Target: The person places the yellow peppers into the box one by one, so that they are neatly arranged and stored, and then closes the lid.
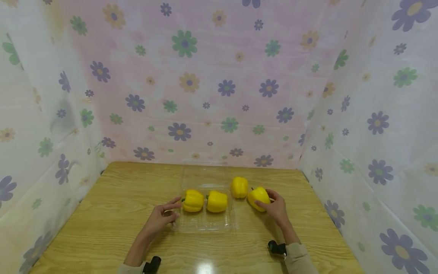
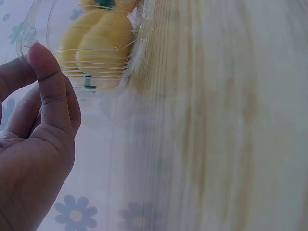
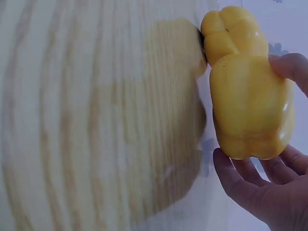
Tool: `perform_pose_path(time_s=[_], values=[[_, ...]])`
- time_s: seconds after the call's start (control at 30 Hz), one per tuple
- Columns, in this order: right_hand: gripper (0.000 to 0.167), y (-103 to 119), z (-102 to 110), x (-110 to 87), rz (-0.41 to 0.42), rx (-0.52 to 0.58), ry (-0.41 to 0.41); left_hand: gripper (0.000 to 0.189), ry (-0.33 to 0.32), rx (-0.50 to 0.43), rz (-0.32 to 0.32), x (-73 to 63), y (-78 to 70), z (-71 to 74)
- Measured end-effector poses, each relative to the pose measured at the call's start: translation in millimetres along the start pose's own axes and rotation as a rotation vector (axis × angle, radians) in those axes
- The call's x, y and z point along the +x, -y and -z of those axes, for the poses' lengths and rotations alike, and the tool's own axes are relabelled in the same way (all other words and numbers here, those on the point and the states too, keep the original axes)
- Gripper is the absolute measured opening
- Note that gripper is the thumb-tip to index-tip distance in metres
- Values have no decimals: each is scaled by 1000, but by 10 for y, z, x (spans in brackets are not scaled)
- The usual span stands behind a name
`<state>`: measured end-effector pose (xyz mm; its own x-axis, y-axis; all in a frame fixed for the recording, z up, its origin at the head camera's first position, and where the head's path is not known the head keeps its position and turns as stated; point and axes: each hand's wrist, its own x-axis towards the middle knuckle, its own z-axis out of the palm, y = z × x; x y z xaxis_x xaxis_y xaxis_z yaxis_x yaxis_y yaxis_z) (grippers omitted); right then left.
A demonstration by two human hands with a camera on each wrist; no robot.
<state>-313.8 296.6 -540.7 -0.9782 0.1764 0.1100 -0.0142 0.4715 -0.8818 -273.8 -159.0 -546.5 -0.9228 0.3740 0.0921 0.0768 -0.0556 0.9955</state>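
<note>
The right grip holds a pepper — glossy, yellow, lobed.

Two peppers lie in the tray; right of it, a third, then a fourth.

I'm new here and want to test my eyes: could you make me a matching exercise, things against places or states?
1. Right hand
2. Left hand
3. Clear plastic clamshell container
4. Flower-patterned backdrop

A. Open, two bell peppers inside
B. Gripping a yellow bell pepper
C. Behind the wood-grain table
D. At the container's left edge

Pairs: 1-B, 2-D, 3-A, 4-C.
</note>
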Motion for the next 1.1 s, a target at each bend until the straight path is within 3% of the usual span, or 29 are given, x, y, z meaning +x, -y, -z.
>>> perform_pose_path(time_s=[0.33,0.5,0.7,0.87,1.1], values=[[62,110,33,-14,54,65,-26,49,4,-8,-3,0,4,-1],[59,313,64,-127,99,151,-15,50,7,-17,-4,-3,12,-1],[57,220,-29,-81,255,263,-22,49,3,-7,-8,-2,15,0],[62,300,-99,-120,350,311,-1,48,6,0,-9,5,18,5],[65,397,-205,-173,358,361,23,48,6,8,-16,5,14,2]])
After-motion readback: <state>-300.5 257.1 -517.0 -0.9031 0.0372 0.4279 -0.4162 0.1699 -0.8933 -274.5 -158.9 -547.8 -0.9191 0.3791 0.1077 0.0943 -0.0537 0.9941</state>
